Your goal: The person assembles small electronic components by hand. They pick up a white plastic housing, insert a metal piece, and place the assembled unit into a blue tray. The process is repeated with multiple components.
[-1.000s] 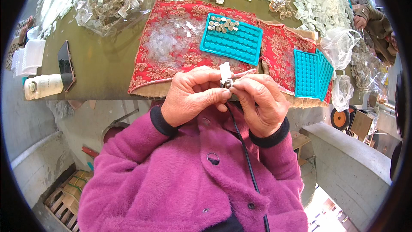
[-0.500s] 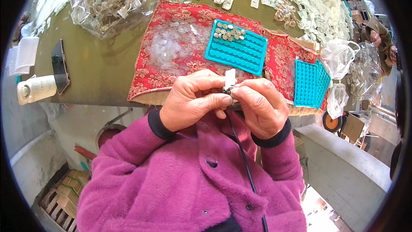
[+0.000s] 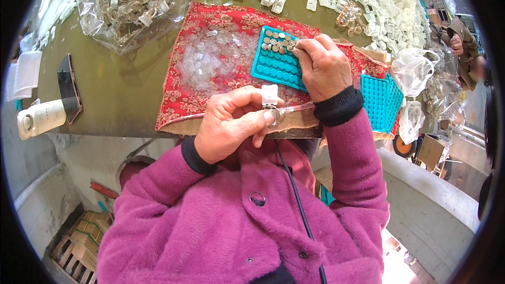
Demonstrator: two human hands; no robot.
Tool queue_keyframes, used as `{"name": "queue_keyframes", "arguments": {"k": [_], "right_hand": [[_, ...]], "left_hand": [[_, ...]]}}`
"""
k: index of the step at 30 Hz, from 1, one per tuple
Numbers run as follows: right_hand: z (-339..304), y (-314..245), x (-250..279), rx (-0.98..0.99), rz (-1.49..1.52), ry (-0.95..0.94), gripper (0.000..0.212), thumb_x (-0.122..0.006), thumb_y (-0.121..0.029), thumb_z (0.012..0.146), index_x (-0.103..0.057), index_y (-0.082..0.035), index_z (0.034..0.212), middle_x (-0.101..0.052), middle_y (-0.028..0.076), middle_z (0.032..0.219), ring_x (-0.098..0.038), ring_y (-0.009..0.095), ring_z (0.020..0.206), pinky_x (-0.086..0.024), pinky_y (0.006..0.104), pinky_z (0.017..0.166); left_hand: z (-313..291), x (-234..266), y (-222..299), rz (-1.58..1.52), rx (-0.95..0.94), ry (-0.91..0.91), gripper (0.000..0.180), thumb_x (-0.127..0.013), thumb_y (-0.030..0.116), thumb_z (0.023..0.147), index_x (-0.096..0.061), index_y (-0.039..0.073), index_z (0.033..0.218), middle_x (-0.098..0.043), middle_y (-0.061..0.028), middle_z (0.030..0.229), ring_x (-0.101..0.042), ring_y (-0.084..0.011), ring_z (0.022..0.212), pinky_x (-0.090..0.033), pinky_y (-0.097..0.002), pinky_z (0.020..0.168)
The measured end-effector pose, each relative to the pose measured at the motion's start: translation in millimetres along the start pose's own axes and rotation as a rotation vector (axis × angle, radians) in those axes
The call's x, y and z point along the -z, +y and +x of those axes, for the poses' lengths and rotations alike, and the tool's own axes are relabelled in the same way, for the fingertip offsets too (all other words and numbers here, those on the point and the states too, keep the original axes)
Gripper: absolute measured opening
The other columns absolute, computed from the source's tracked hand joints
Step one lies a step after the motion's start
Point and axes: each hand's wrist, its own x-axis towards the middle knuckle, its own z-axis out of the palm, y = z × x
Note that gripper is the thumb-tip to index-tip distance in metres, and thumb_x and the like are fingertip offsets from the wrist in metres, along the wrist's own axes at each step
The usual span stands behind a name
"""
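My left hand (image 3: 231, 123) pinches a small plastic case (image 3: 269, 96) between thumb and fingers, just in front of the table edge. The case has a white upper part standing up and shiny metal below it. My right hand (image 3: 327, 68) reaches over the right side of a turquoise moulded tray (image 3: 273, 71). Its thumb and fingertips are pressed together against a group of silvery button cells (image 3: 276, 42) lying in the tray's far part. Whatever may be between those fingertips is hidden.
Under the tray lies a red floral cloth (image 3: 179, 94) with a heap of clear plastic pieces (image 3: 202, 63). White cases (image 3: 379, 10) cover the far right; a bag of wired parts (image 3: 134, 8) stands far left. More turquoise trays (image 3: 374, 102), a phone (image 3: 69, 89) and a white bottle (image 3: 42, 118) flank these.
My right hand has left the case at my left hand and moved up and right to the button cells in the tray. My left hand keeps the case, now with its white part more exposed.
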Motion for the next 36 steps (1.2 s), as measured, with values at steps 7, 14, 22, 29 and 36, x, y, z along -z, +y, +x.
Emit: {"name": "queue_keyframes", "arguments": {"k": [7,14,22,29,36], "right_hand": [[-26,-33,41,-0.233,0.495,-0.05,0.008,-0.074,-0.007,0.094,-0.071,0.0,0.099,-0.07,0.015,0.085,-0.068,0.026,0.074,-0.055,0.0361,0.069],[-71,-79,57,-0.681,1.282,-0.198,0.012,-0.069,-0.006,0.103,-0.07,0.006,0.104,-0.076,0.01,0.094,-0.073,0.015,0.089,-0.059,0.0278,0.082],[-85,-70,47,-0.794,1.421,-0.252,0.012,-0.073,-0.013,0.101,-0.071,-0.001,0.097,-0.073,0.003,0.083,-0.055,0.001,0.067,-0.041,0.02,0.058],[-98,-67,41,-0.725,1.448,-0.275,0.012,-0.072,-0.012,0.101,-0.07,-0.001,0.097,-0.065,-0.004,0.077,-0.058,0.005,0.069,-0.044,0.0221,0.06],[-99,-74,38,-0.23,0.809,0.224,0.014,-0.07,-0.011,0.101,-0.07,0.001,0.109,-0.07,0.012,0.104,-0.068,0.022,0.092,-0.054,0.0335,0.083]], "left_hand": [[-2,-6,-3,-0.159,-0.034,0.074,0.03,-0.069,0.001,0.101,-0.064,-0.005,0.13,-0.07,-0.0073,0.109,-0.072,-0.0154,0.086,-0.064,-0.0296,0.077],[-2,-13,-14,0.002,-0.21,0.101,0.031,-0.07,-0.009,0.097,-0.066,-0.005,0.127,-0.069,-0.0084,0.108,-0.074,-0.0185,0.091,-0.065,-0.0308,0.081],[-8,-15,-14,0.494,-0.515,0.078,0.025,-0.078,-0.006,0.091,-0.073,-0.004,0.116,-0.065,-0.0077,0.103,-0.073,-0.0148,0.085,-0.062,-0.0261,0.071],[-16,-14,-13,0.397,-0.374,0.014,0.022,-0.074,-0.004,0.094,-0.069,-0.004,0.115,-0.067,-0.0099,0.105,-0.07,-0.0144,0.076,-0.059,-0.0274,0.066],[-19,-19,-11,-0.099,-0.034,-0.039,0.022,-0.073,-0.001,0.097,-0.07,0.0,0.119,-0.07,-0.0046,0.1,-0.068,-0.0106,0.081,-0.059,-0.0252,0.066]]}}
